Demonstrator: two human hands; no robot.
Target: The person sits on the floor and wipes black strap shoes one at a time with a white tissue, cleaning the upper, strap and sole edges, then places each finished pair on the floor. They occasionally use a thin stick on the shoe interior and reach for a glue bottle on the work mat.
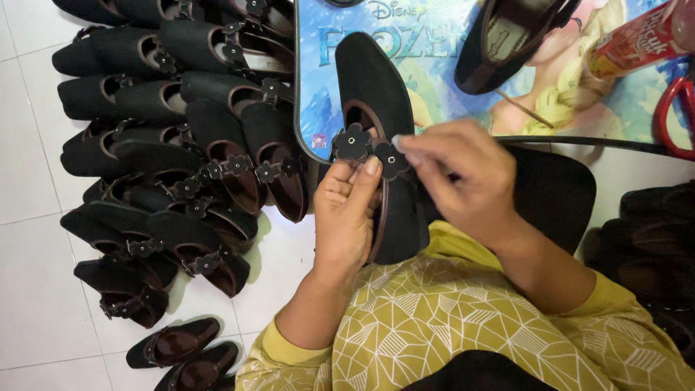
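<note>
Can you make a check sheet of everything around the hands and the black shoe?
Surface: white tiled floor; picture-printed tray table ahead.
Job's things: black shoe with brown lining; two dark flower pieces on its strap.
Clutter: pile of matching black shoes; another shoe; red can; red scissors handle.
Grippers: left hand steadies the strap; right hand pinches a flower.
Cables: nothing seen.
Surroundings: yellow patterned sleeves.
</note>
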